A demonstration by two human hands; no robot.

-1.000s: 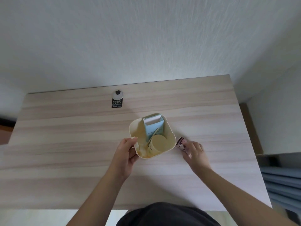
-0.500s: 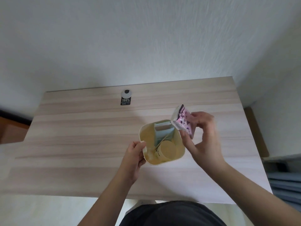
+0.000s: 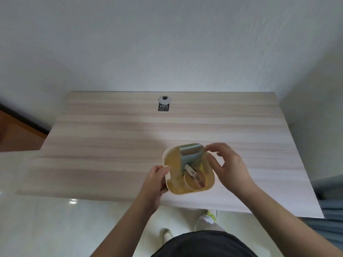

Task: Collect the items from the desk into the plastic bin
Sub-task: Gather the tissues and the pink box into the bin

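We see the wooden desk (image 3: pixel 111 141), and near its front edge stands the cream plastic bin (image 3: pixel 210 183). Inside it a pale blue carton (image 3: pixel 191 156) stands upright behind a round tan cup (image 3: pixel 193 181), with a small white packet (image 3: pixel 190 169) lying across them. Our left hand (image 3: pixel 156 181) grips the bin's left wall; our right hand (image 3: pixel 229 165) hovers at the right rim, fingers loosely spread, grasping nothing.
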